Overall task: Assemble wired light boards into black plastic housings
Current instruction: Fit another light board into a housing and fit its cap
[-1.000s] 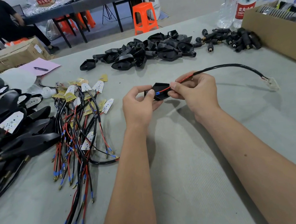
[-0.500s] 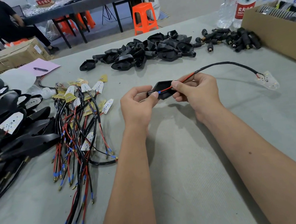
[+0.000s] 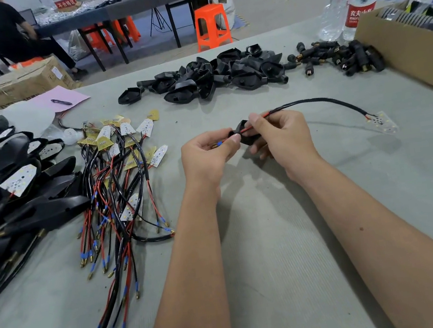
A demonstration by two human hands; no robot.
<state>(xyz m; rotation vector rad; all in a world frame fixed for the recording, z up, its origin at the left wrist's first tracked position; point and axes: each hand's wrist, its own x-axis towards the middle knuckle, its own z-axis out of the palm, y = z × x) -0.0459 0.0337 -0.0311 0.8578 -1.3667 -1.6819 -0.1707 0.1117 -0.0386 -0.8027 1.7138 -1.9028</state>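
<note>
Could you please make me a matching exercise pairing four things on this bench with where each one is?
1. empty housings pile
2. loose wired boards
3. cardboard box
4. black housing

A. between both hands
B. table's left, near the left arm
C. table's right edge
D. table's far side, centre

Pairs: 1-D, 2-B, 3-C, 4-A

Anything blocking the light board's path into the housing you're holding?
Nothing visible. The light board lies on bare table right of the housing, joined by its black cable, which runs clear to the right hand.
</note>
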